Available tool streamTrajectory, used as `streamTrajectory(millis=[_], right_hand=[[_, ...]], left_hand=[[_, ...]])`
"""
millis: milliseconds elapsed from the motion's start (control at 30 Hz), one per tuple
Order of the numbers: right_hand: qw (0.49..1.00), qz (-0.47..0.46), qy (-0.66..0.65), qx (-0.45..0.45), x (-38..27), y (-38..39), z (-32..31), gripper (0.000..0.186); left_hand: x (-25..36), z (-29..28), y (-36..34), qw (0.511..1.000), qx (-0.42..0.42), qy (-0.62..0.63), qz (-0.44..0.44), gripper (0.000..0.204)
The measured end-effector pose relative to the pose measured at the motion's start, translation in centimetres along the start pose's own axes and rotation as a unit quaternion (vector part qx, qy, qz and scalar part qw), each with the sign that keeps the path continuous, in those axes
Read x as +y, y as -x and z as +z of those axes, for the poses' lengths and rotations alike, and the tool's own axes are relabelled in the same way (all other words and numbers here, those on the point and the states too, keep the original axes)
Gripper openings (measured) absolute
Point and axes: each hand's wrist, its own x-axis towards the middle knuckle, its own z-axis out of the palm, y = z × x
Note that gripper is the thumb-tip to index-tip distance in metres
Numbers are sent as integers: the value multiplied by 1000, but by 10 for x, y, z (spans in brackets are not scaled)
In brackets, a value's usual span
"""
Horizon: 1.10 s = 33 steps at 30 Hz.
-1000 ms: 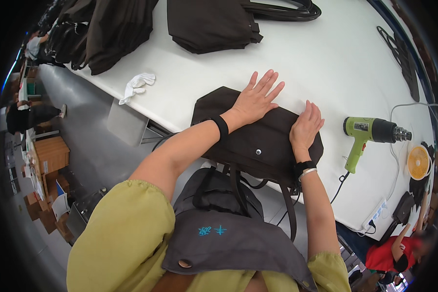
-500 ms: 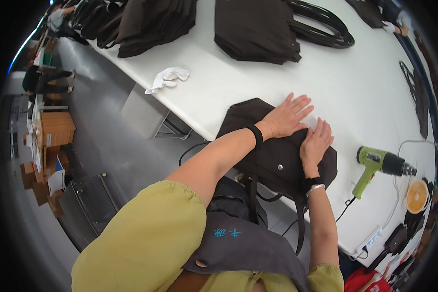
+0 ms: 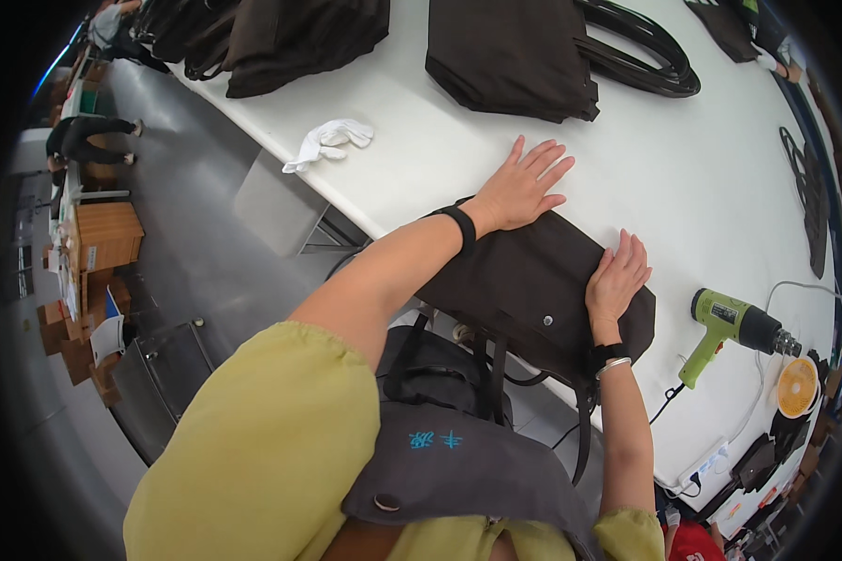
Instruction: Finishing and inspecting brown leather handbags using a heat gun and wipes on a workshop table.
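A dark brown fabric bag (image 3: 524, 285) lies flat on the white table at its near edge, its straps (image 3: 585, 421) hanging over toward me. A small round silver snap shows on its face. My left hand (image 3: 524, 187) rests at the bag's far left edge, fingers spread and reaching past it over the table. At the bag's right side lies my right hand (image 3: 616, 283), fingers stretched out and holding nothing. Both palms face down.
Right of the bag lies a green heat gun (image 3: 734, 323) with its cord, near a yellow round reel (image 3: 798, 387). White gloves (image 3: 329, 144) sit by the left table edge. Stacked dark bags (image 3: 510, 61) occupy the far side. Other people work beyond.
My left hand has slid leftward and away from my right hand, along the bag's far edge. The right hand stays by the bag's right side, slightly shifted.
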Motion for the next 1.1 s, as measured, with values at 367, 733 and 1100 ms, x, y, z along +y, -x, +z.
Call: streamTrajectory(millis=[367, 733, 1100], right_hand=[[1000, -11, 1, -14, 5, 1, 0, 36], [1000, -16, 9, -25, 2, 2, 2, 35], [995, -61, -76, 16, 35, -5, -10, 41]], left_hand=[[-26, -57, 31, 850, 6, 282, -445, 27], [1, -29, 16, 929, -108, 238, -263, 27], [-8, -15, 24, 976, 29, 190, -104, 29]])
